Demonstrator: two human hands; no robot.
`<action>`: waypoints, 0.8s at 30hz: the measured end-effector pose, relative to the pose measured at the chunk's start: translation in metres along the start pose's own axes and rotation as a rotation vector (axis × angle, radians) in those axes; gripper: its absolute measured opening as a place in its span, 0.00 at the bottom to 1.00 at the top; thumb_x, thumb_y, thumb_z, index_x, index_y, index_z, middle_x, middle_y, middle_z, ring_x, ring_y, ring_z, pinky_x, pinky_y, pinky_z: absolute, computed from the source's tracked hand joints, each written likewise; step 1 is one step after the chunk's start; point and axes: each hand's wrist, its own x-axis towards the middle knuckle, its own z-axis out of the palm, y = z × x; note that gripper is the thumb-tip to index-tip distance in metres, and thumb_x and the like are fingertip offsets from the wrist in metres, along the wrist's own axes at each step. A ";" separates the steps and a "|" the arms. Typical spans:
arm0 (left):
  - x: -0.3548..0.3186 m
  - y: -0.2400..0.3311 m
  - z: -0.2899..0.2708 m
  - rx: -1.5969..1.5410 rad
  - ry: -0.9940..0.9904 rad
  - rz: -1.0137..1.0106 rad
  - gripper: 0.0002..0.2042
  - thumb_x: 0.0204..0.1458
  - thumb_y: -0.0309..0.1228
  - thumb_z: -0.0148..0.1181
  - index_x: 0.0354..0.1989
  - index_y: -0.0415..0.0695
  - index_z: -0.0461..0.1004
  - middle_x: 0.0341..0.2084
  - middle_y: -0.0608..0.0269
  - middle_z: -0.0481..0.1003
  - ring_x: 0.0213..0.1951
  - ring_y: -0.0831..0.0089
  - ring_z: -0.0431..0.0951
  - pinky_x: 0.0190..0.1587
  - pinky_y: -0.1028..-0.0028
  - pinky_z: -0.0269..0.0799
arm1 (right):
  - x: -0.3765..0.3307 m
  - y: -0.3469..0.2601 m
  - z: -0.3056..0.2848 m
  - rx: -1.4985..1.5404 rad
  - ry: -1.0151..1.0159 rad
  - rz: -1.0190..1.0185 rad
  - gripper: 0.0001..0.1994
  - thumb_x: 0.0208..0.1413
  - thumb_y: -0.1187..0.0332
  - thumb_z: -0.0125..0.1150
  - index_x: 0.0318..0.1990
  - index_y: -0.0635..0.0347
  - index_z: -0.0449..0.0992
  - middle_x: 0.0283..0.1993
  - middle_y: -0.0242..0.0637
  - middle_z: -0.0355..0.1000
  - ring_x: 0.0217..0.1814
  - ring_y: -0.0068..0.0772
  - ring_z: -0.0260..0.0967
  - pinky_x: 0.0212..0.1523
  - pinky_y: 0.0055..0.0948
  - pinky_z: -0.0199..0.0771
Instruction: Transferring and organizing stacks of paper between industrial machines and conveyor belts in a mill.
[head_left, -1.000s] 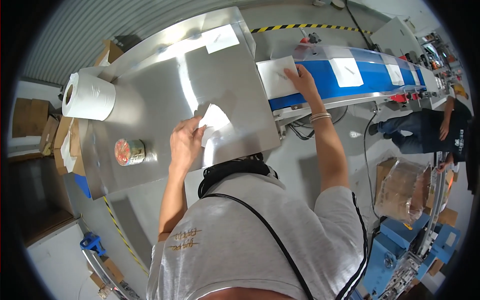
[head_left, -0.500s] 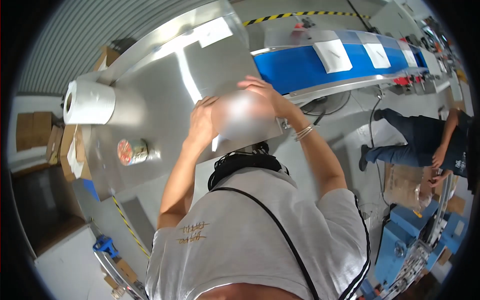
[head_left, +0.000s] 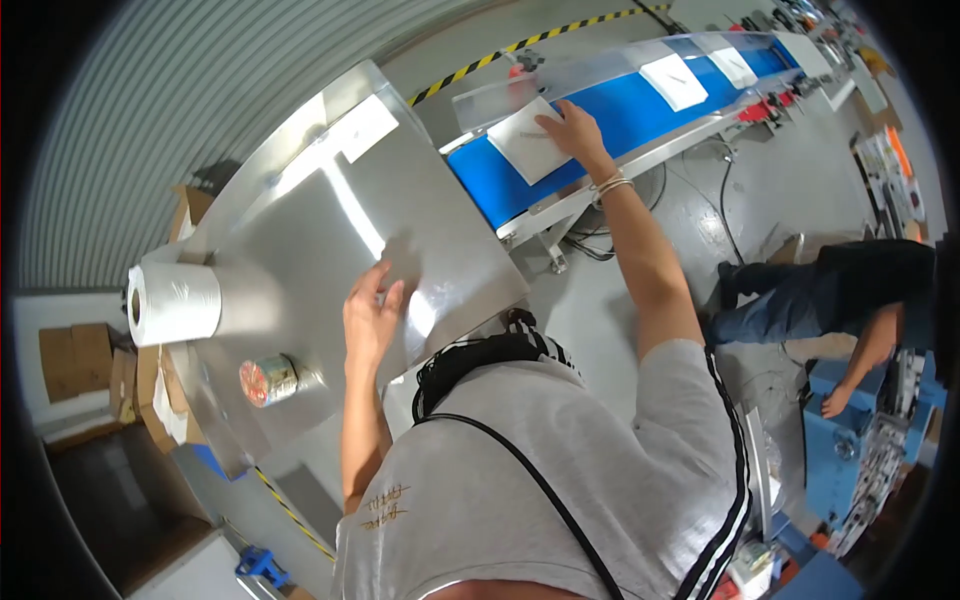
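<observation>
My right hand reaches out to the near end of the blue conveyor belt. It grips the right edge of a flat white packet, thumb on top and the other fingers at the edge. The packet lies tilted over the belt; whether all of it touches the belt I cannot tell. My left hand hovers over the steel table, fingers loosely bent and apart, with nothing in it. Farther along the belt lie two more white packets.
A large white roll and a tape roll sit at the table's left. A white sheet lies near its far edge. Cardboard boxes stand at the left. At the right, a person is beside blue machinery.
My hands were close together over the table's right part; my right hand has moved out to the belt, now on a white packet. My left hand has separated from it. The view has turned.
</observation>
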 end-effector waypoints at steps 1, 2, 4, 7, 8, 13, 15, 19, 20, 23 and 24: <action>-0.006 -0.007 -0.002 -0.025 -0.002 -0.052 0.17 0.48 0.28 0.61 0.48 0.40 0.72 0.39 0.50 0.75 0.33 0.61 0.77 0.37 0.67 0.73 | -0.007 -0.009 -0.005 -0.251 0.154 -0.013 0.25 0.46 0.53 0.63 0.50 0.58 0.71 0.45 0.44 0.72 0.48 0.45 0.68 0.46 0.40 0.68; -0.010 -0.014 -0.003 -0.051 -0.008 -0.103 0.16 0.48 0.28 0.60 0.47 0.39 0.73 0.38 0.50 0.76 0.32 0.63 0.78 0.36 0.68 0.73 | -0.015 -0.015 -0.007 -0.507 0.307 -0.018 0.28 0.47 0.54 0.63 0.54 0.56 0.68 0.51 0.44 0.69 0.53 0.46 0.65 0.50 0.44 0.65; -0.014 -0.021 -0.004 -0.083 -0.068 -0.105 0.16 0.49 0.27 0.60 0.47 0.38 0.73 0.37 0.49 0.76 0.31 0.64 0.78 0.35 0.69 0.73 | -0.037 -0.016 -0.010 -0.480 0.456 -0.096 0.30 0.44 0.58 0.65 0.56 0.54 0.64 0.56 0.45 0.63 0.59 0.47 0.59 0.53 0.50 0.60; -0.020 -0.034 -0.004 -0.146 -0.199 -0.086 0.14 0.50 0.27 0.59 0.45 0.35 0.73 0.31 0.50 0.77 0.30 0.69 0.77 0.35 0.71 0.72 | -0.082 -0.016 -0.004 -0.401 0.568 -0.140 0.29 0.40 0.63 0.68 0.53 0.56 0.66 0.54 0.45 0.65 0.54 0.49 0.62 0.51 0.46 0.63; -0.023 -0.042 -0.004 -0.197 -0.226 -0.088 0.13 0.50 0.26 0.59 0.44 0.35 0.73 0.29 0.53 0.77 0.29 0.72 0.77 0.34 0.73 0.72 | -0.096 -0.012 0.005 -0.399 0.503 -0.141 0.29 0.39 0.65 0.68 0.52 0.57 0.66 0.53 0.45 0.66 0.55 0.50 0.62 0.52 0.44 0.64; -0.038 -0.099 0.012 -0.557 -0.449 -0.089 0.09 0.51 0.27 0.60 0.39 0.36 0.75 0.21 0.70 0.75 0.24 0.80 0.71 0.31 0.79 0.69 | -0.184 -0.058 0.043 -0.164 0.598 -0.130 0.23 0.39 0.70 0.66 0.46 0.58 0.67 0.49 0.43 0.66 0.53 0.47 0.62 0.49 0.46 0.63; -0.042 -0.104 0.024 -0.478 -0.511 -0.044 0.09 0.51 0.29 0.60 0.37 0.38 0.76 0.23 0.68 0.75 0.24 0.79 0.71 0.31 0.78 0.69 | -0.226 -0.058 0.048 -0.212 0.692 -0.111 0.22 0.40 0.69 0.65 0.46 0.57 0.68 0.49 0.42 0.66 0.52 0.47 0.62 0.48 0.44 0.63; -0.054 -0.098 0.028 -0.257 -0.364 0.282 0.09 0.51 0.32 0.58 0.36 0.41 0.77 0.29 0.62 0.75 0.29 0.74 0.73 0.34 0.75 0.69 | -0.319 -0.055 0.058 -0.210 0.587 0.106 0.18 0.45 0.69 0.64 0.45 0.58 0.70 0.45 0.40 0.69 0.49 0.45 0.66 0.47 0.40 0.66; -0.054 -0.096 0.030 -0.216 -0.344 0.328 0.08 0.51 0.31 0.58 0.36 0.42 0.77 0.29 0.62 0.74 0.28 0.73 0.73 0.33 0.74 0.69 | -0.340 -0.048 0.064 -0.225 0.609 0.124 0.18 0.45 0.69 0.64 0.45 0.58 0.70 0.45 0.40 0.69 0.49 0.45 0.66 0.47 0.40 0.66; -0.056 -0.098 0.030 -0.175 -0.312 0.439 0.07 0.51 0.30 0.57 0.36 0.42 0.76 0.27 0.62 0.73 0.27 0.72 0.73 0.33 0.73 0.69 | -0.396 -0.045 0.073 -0.224 0.482 0.289 0.17 0.45 0.68 0.63 0.45 0.56 0.71 0.43 0.41 0.71 0.47 0.47 0.68 0.45 0.42 0.70; -0.056 -0.101 0.030 -0.166 -0.288 0.484 0.07 0.52 0.31 0.56 0.37 0.43 0.75 0.26 0.63 0.73 0.27 0.73 0.73 0.32 0.72 0.68 | -0.411 -0.049 0.073 -0.207 0.420 0.377 0.17 0.46 0.67 0.63 0.45 0.56 0.71 0.42 0.41 0.72 0.47 0.46 0.69 0.46 0.42 0.70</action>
